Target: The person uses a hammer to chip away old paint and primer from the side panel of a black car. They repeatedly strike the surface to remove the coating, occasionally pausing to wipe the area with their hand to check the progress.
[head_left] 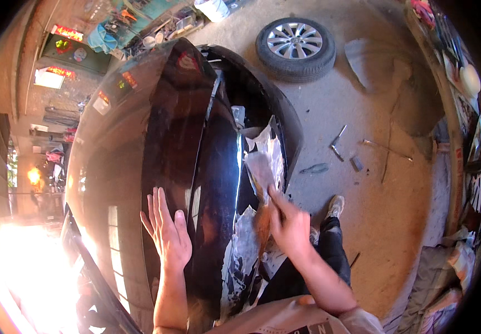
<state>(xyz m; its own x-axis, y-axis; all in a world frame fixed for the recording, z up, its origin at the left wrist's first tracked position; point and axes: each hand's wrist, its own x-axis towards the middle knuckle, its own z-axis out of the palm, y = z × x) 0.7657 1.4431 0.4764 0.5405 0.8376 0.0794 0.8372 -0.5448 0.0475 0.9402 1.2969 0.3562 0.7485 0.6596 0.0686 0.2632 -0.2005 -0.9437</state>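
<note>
A dark, glossy car body (173, 145) fills the middle, its hood to the left and its fender to the right. My left hand (168, 231) rests flat on the hood with its fingers stretched out. My right hand (290, 225) is wrapped around a scraper (260, 168) with a wide grey blade, its handle mostly hidden. The blade lies against the fender, beside a ragged silvery patch (271, 142) where the dark paint is gone. Nearer to me is another silvery patch (245, 234) with jagged paint edges.
A wheel with tyre (296, 49) lies on the floor beyond the car. A wrench-like tool (338, 143), a long-handled tool (388, 149) and a small grey block (356, 163) lie to the right. Piled clutter (446, 278) lines the right wall. Strong glare whitens the lower left.
</note>
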